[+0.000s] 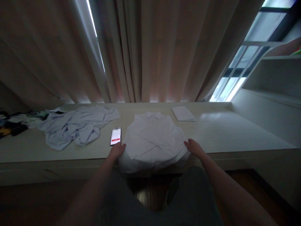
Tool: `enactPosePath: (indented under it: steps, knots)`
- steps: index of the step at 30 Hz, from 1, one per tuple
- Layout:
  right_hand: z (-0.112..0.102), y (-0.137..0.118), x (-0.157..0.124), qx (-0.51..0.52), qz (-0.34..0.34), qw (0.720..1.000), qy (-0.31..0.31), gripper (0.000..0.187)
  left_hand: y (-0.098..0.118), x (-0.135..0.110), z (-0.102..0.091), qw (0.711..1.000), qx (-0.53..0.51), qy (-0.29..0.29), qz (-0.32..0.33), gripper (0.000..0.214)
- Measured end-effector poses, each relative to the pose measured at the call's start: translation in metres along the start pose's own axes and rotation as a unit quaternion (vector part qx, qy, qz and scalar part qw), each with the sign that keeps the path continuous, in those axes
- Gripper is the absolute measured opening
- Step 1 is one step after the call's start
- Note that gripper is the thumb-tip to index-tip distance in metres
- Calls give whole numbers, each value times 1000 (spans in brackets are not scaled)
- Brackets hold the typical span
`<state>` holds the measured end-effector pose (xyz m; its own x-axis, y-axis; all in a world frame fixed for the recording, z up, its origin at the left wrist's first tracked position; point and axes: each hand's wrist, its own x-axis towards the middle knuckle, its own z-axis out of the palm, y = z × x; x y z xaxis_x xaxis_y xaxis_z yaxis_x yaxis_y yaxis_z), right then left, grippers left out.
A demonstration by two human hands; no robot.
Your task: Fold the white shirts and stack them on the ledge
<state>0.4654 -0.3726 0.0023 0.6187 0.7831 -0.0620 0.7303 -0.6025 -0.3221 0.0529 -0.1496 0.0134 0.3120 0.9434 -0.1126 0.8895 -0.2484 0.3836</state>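
Note:
A white collared shirt lies spread out with its collar toward the curtain and its sleeves folded across the front. Its lower part hangs over the front edge of the counter. My left hand pinches the shirt's left side, close below the phone. On the opposite side, my right hand grips the shirt's right edge between thumb and fingers. The phone, its screen lit, lies just left of the shirt.
Crumpled white clothes lie on the pale counter at the left, with darker garments beyond them. A folded white cloth is at the back right. Curtains hang behind, and a white shelf unit stands at the right.

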Motion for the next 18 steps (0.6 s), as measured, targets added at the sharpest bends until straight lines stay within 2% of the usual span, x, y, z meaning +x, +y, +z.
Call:
enactPosePath:
  steps: [3, 6, 10, 14, 16, 18]
  knots:
    - [-16, -10, 6, 66, -46, 996, 27, 34, 8, 1, -14, 998, -60, -10, 11, 35]
    - [-29, -21, 7, 225, -67, 972, 8, 39, 17, -2, -27, 984, -172, -35, 7, 40]
    - [-38, -35, 6, 416, -56, 904, -80, 35, 31, -1, -39, 907, -405, -120, -1, 52]
    - [-35, -38, 16, 488, -86, 862, -104, 33, 36, 11, -33, 856, -505, -110, 9, 47]
    - [-27, -34, 24, 495, -106, 856, -103, 37, 32, 18, -24, 853, -512, -94, 17, 50]
    - [-16, -28, 33, 459, -114, 877, -87, 39, 27, 24, -14, 870, -487, -78, 28, 50]
